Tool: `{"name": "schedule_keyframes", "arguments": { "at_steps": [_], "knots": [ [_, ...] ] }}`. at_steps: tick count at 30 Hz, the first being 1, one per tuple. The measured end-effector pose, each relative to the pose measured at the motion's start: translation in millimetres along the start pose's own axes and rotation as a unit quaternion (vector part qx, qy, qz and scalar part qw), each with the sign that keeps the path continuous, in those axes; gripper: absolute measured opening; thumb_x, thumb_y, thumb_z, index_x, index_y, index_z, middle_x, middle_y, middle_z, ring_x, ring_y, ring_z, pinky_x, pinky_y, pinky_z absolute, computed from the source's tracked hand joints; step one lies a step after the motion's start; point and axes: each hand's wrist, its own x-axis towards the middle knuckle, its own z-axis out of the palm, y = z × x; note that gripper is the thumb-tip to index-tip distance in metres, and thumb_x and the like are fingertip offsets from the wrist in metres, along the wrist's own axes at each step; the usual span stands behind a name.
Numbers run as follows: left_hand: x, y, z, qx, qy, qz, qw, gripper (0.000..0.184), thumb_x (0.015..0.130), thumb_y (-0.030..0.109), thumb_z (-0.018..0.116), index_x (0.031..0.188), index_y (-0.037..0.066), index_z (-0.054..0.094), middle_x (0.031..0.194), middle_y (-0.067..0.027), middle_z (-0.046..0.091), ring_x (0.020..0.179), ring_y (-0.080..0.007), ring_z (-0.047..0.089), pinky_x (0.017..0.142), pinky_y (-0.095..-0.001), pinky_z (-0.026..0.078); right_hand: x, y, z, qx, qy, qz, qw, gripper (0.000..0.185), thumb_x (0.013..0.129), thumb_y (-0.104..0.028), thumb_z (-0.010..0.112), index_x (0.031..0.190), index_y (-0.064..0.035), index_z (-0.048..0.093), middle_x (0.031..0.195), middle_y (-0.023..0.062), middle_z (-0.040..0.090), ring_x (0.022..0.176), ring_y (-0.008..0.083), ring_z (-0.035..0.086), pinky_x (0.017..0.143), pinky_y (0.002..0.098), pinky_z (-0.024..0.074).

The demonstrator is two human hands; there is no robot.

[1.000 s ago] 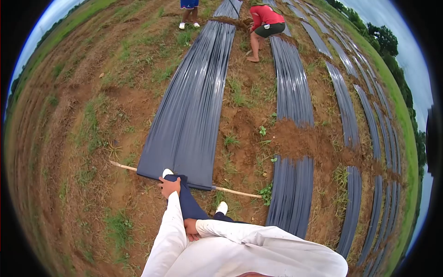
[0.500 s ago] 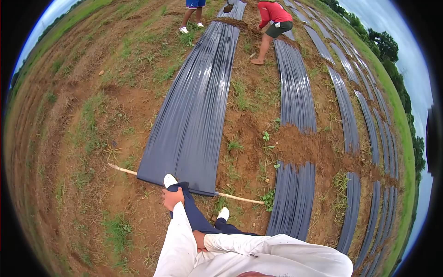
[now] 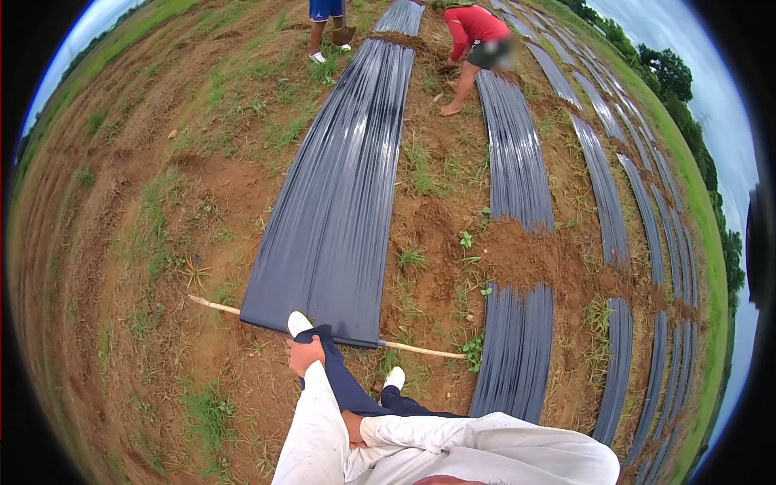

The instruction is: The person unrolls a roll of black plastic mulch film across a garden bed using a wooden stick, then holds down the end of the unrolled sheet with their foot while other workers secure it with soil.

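My left hand [image 3: 305, 356] rests on the knee of my dark trousers [image 3: 343, 388], its fingers bent around the cloth. Lower down, my right hand [image 3: 353, 428] lies against my thigh, mostly hidden by the white sleeve and the leg. Just beyond my left hand, a white shoe [image 3: 299, 324] is at the near edge of the dark plastic sheet [image 3: 323, 218]. A wooden pole [image 3: 424, 350] runs across that edge and sticks out on both sides. My other white shoe [image 3: 394, 377] stands on the soil.
A person in a red top [image 3: 478, 28] bends beside the sheet's far part. Another person in blue shorts [image 3: 325, 10] stands to the left with a brown blade near the legs. More plastic-covered rows [image 3: 517, 153] lie to the right, crossed by soil [image 3: 525, 255].
The blade has moved from the sheet to beside the person in blue shorts. My left hand stays at the knee, slightly lower in view. The person in red has shifted slightly.
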Motion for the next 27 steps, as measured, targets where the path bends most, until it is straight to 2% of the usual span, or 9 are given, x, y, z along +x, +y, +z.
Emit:
{"name": "schedule_keyframes", "arguments": {
  "at_steps": [4,6,13,15,16,18,23,26,27],
  "knots": [
    [-2,4,-4,-0.001,-0.012,-0.003,1.0,0.071,0.071,0.047,0.064,0.122,0.001,0.043,0.112,-0.0208,0.053,0.096,-0.034,0.06,0.081,-0.0423,0.049,17,24,6,0.004,-0.002,0.015,1.0,0.027,0.081,-0.014,0.047,0.074,0.0053,0.064,0.045,0.0136,0.055,0.033,0.0231,0.054,0.033,0.0345,0.0438],
    [-2,2,-2,-0.009,-0.001,-0.002,1.0,0.069,0.071,0.047,0.064,0.119,0.0,0.045,0.11,-0.0202,0.054,0.095,-0.034,0.06,0.08,-0.0429,0.049,43,67,20,-0.064,0.069,-0.115,0.989,0.026,0.081,-0.013,0.047,0.074,0.0052,0.064,0.044,0.0133,0.055,0.032,0.0234,0.054,0.033,0.0343,0.0443],
    [-6,8,-15,0.013,-0.014,-0.006,1.0,0.071,0.072,0.048,0.064,0.121,0.0,0.043,0.11,-0.0203,0.054,0.095,-0.0341,0.06,0.08,-0.0426,0.049,30,41,12,0.036,0.033,-0.008,0.999,0.024,0.081,-0.012,0.047,0.077,0.0033,0.065,0.045,0.0111,0.056,0.031,0.0227,0.052,0.034,0.034,0.0447],
    [-3,7,-10,0.009,-0.012,-0.002,1.0,0.072,0.072,0.048,0.063,0.123,0.001,0.043,0.112,-0.0205,0.054,0.096,-0.0342,0.06,0.081,-0.0427,0.049,68,95,23,-0.092,0.031,-0.101,0.99,0.023,0.083,-0.012,0.046,0.086,0.0025,0.063,0.047,0.0093,0.056,0.03,0.0208,0.05,0.034,0.0337,0.043],
    [-2,6,-10,0.009,-0.011,-0.001,1.0,0.072,0.072,0.048,0.063,0.123,0.001,0.043,0.112,-0.0205,0.054,0.096,-0.0342,0.06,0.081,-0.0427,0.049,73,108,28,-0.092,0.031,-0.102,0.99,0.023,0.083,-0.012,0.046,0.086,0.0025,0.063,0.047,0.0093,0.056,0.03,0.0208,0.05,0.034,0.0337,0.043],
    [-1,7,-10,0.006,-0.017,0.009,1.0,0.072,0.073,0.047,0.063,0.124,0.001,0.042,0.113,-0.0202,0.053,0.097,-0.0343,0.059,0.082,-0.0429,0.048,74,125,34,-0.23,0.202,-0.339,0.89,0.023,0.085,-0.014,0.046,0.093,0.0015,0.061,0.048,0.0083,0.055,0.03,0.0196,0.049,0.034,0.0331,0.0425],
    [5,6,-9,0.01,-0.017,0.01,1.0,0.07,0.074,0.046,0.062,0.123,0.0,0.043,0.114,-0.0201,0.053,0.097,-0.0345,0.059,0.081,-0.0428,0.049,67,117,32,-0.275,0.172,-0.353,0.878,0.023,0.086,-0.016,0.047,0.096,0.0008,0.06,0.048,0.0087,0.055,0.031,0.0193,0.05,0.035,0.033,0.043],
    [5,6,-9,-0.004,-0.013,0.015,1.0,0.067,0.074,0.045,0.062,0.12,0.0,0.045,0.113,-0.0204,0.053,0.097,-0.0346,0.059,0.082,-0.0427,0.049,45,89,26,-0.238,0.177,-0.328,0.897,0.023,0.086,-0.015,0.047,0.098,0.0004,0.059,0.048,0.0088,0.055,0.031,0.0192,0.05,0.035,0.0328,0.0425],
    [5,7,-11,-0.005,-0.014,0.01,1.0,0.066,0.074,0.045,0.062,0.119,0.001,0.045,0.113,-0.0205,0.053,0.096,-0.0346,0.06,0.082,-0.0428,0.049,34,72,23,-0.149,0.145,-0.26,0.943,0.023,0.087,-0.015,0.047,0.1,0.0,0.059,0.048,0.0087,0.055,0.031,0.0189,0.05,0.035,0.0324,0.0424]
  ]
}}
